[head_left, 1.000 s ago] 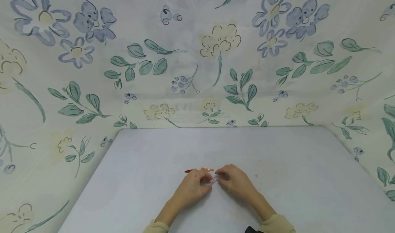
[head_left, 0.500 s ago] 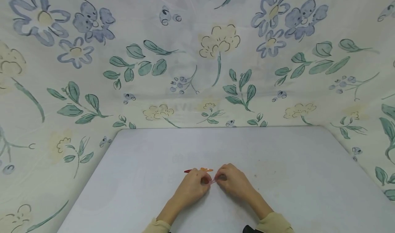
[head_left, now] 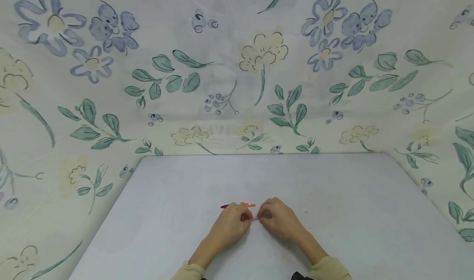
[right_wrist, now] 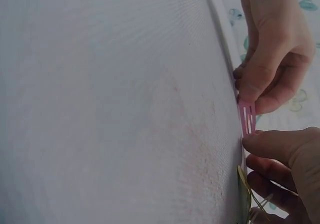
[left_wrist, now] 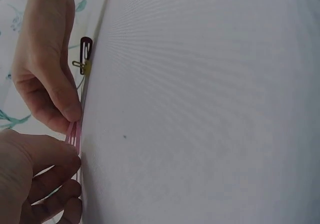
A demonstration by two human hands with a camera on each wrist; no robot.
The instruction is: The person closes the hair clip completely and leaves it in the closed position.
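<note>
A pink snap hair clip [head_left: 254, 219] spans the small gap between my two hands, just over the white table. Thumb and fingers of my left hand [head_left: 230, 223] pinch one end of it. At the other end, my right hand [head_left: 280, 219] pinches it too. The right wrist view shows the slots in the clip [right_wrist: 248, 119] between the fingertips. Beyond the left hand lie a dark red hair clip [head_left: 224, 206] and an orange hair clip [head_left: 249, 204], partly hidden by that hand. A yellowish clip [right_wrist: 243, 191] shows beside my right fingers in the right wrist view.
The white tabletop [head_left: 177, 181] spreads around both hands, with a few small specks to the right. Flower-patterned cloth [head_left: 229, 119] rises behind the table and at its sides. In the left wrist view, a dark clip [left_wrist: 83, 46] stands out near the right hand.
The right fingers, looser one second ago, have closed on the pink hair clip, which now lies more level between the hands. The yellow bit by the right hand has gone from sight.
</note>
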